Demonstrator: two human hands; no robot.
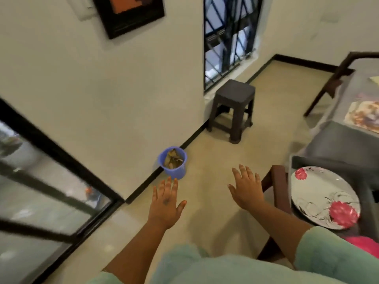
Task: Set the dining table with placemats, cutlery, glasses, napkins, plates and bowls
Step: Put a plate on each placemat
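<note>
Both hands, left hand point(166, 203) and right hand point(247, 190), are held spread, empty (between fetches); plate point(325, 196) is set, further tableware likely needed next.

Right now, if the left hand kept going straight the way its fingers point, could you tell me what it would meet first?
Most likely the blue bin by the wall: the left hand is open, its fingertips aimed at it. Depth is unclear, so it could pass above.

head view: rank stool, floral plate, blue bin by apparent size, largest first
1. floral plate - largest in the frame, but it is close to the camera, so that says little about its true size.
2. stool - close to the plate in apparent area; this ordering is unsure.
3. blue bin - clearly the smallest.
</note>
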